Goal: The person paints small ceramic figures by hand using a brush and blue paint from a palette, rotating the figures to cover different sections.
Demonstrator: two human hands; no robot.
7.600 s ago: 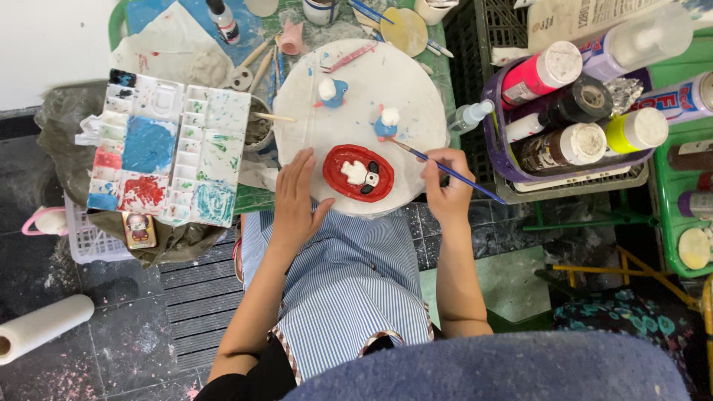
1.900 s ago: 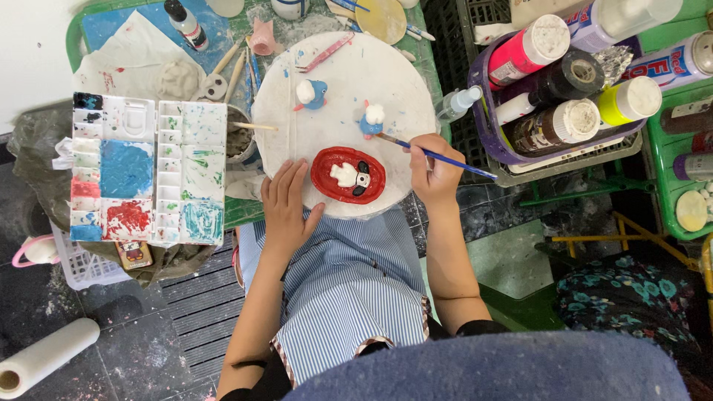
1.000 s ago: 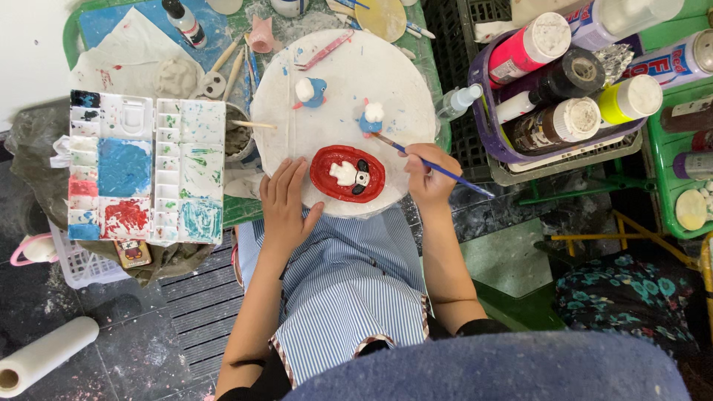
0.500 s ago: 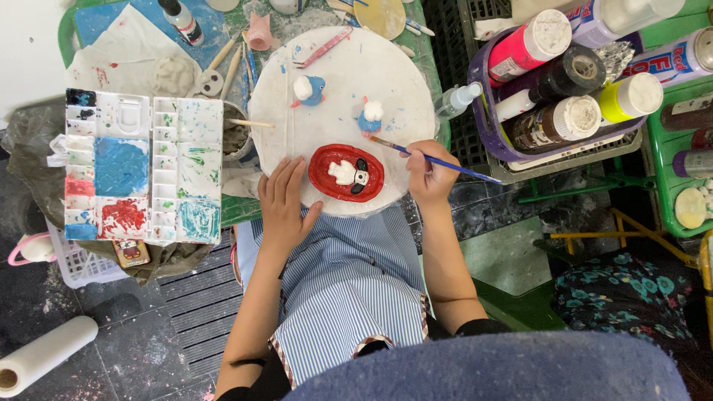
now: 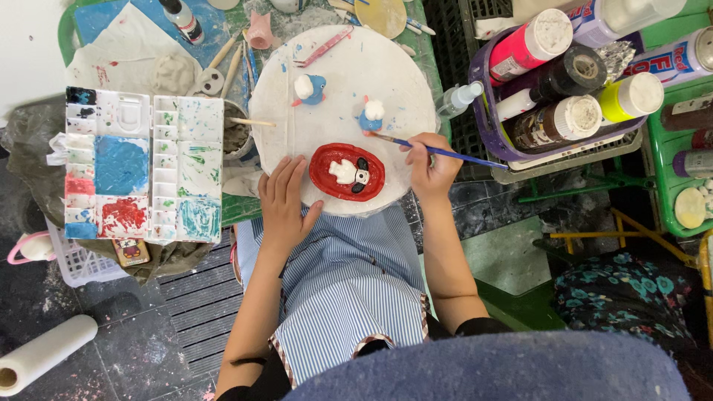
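A round white board (image 5: 342, 74) lies in front of me with a red oval clay dish (image 5: 347, 172) near its front edge; the dish carries a small white and black figure. My left hand (image 5: 284, 204) rests flat with fingers apart at the board's left front rim, just left of the dish. My right hand (image 5: 431, 165) grips a thin blue-handled paintbrush (image 5: 445, 153). Its tip reaches a small blue and white clay figure (image 5: 370, 116) behind the dish. A second blue and white figure (image 5: 308, 89) stands further back left.
A paint palette (image 5: 141, 167) with blue, red and teal wells sits at the left. A purple basket (image 5: 505, 134) of paint bottles stands at the right, a small spray bottle (image 5: 459, 98) beside the board. Brushes and tools lie at the back. A paper roll (image 5: 44, 353) lies on the floor.
The brush tip has moved from the red dish's right edge up to the small blue and white figure behind it. My left hand has stayed at the board's rim.
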